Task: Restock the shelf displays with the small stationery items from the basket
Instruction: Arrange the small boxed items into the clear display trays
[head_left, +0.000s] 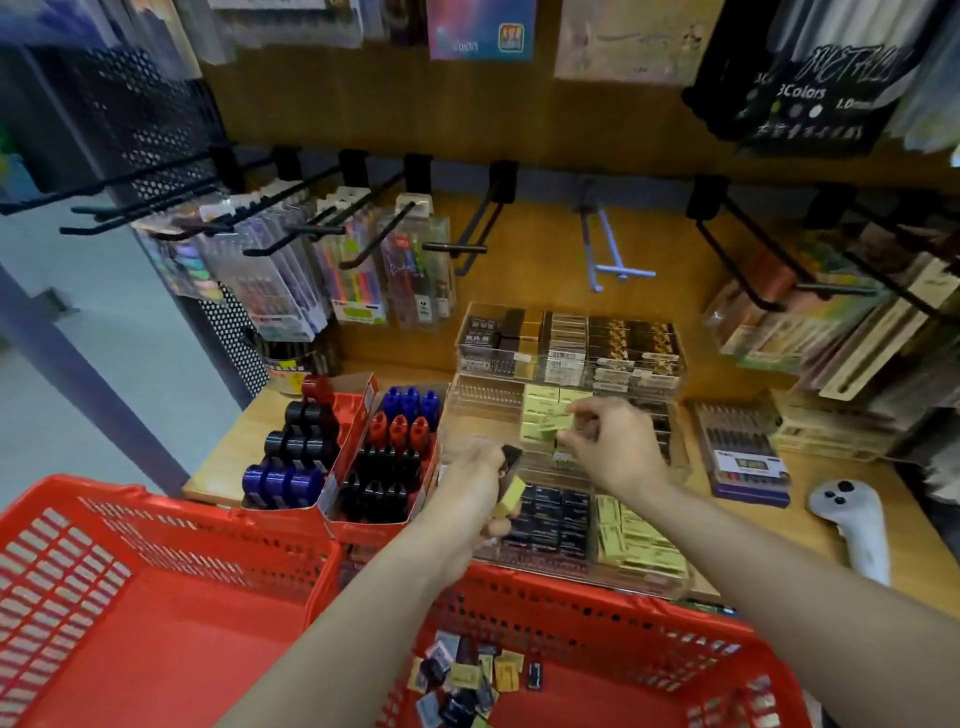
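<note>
At the far left a red plastic basket (130, 613) sits low in the view, and beside it a second red basket (597, 618) holds a loose scatter of small stationery packets (475, 680), yellow, black and grey, lying on its floor. Above the first basket, on the wooden shelf (831, 499), two red cardboard display boxes stand side by side: the left box (306, 447) carries black, blue and red ink bottles, the right box (387, 462) rows of blue, red and black ones. Behind them pen packs (358, 270) hang from black pegs. The left hand (475, 480) reaches over the basket rim toward the shelf, its grip closed around a few small packets, one dark and one yellow (511, 493) showing between the fingers. Just to its right the right hand (610, 441) hovers over a clear acrylic tiered display (566, 415), thumb and fingertips pinching a yellow packet (553, 423) at the middle tier, where other yellow packets already lie. The top tier holds dark and gold boxes; the bottom tier holds black packets and more yellow ones. Farther right a boxed pen set (745, 452) lies flat on the shelf, and near the right edge a white controller (852, 525) rests on the wood.
</note>
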